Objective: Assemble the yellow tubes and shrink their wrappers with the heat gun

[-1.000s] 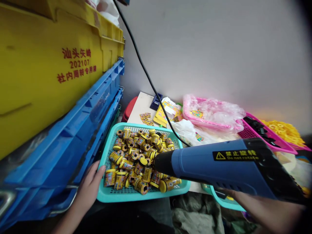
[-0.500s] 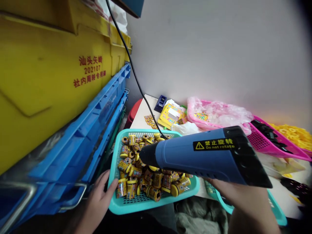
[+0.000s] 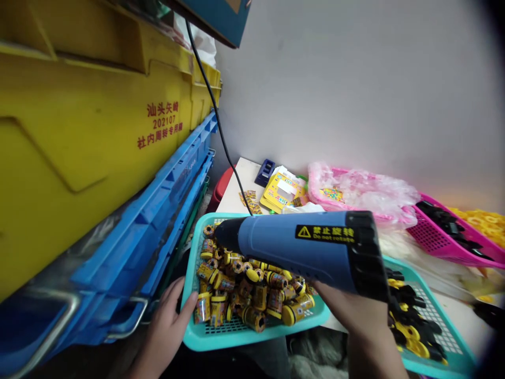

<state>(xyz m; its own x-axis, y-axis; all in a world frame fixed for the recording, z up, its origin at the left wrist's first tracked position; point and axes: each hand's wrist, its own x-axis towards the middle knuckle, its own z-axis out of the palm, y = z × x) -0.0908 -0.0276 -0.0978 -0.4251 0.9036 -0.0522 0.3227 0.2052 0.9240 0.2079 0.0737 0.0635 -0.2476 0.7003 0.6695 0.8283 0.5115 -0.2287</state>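
My right hand is closed around the handle of a blue heat gun, though the body hides most of the fingers. Its black nozzle points left, over a turquoise basket. Small yellow-capped containers with printed wraps lie heaped in that basket, some tilted or on their sides. My left hand grips the basket's left rim, thumb on top and fingers outside.
Stacked yellow and blue crates rise at the left. A black cord hangs down. On the table sit a yellow box, pink baskets and a second turquoise basket with black and yellow parts.
The heat gun has moved left over the basket, its nozzle now near the back left corner. The second turquoise basket has come further into view. My left hand keeps its hold.
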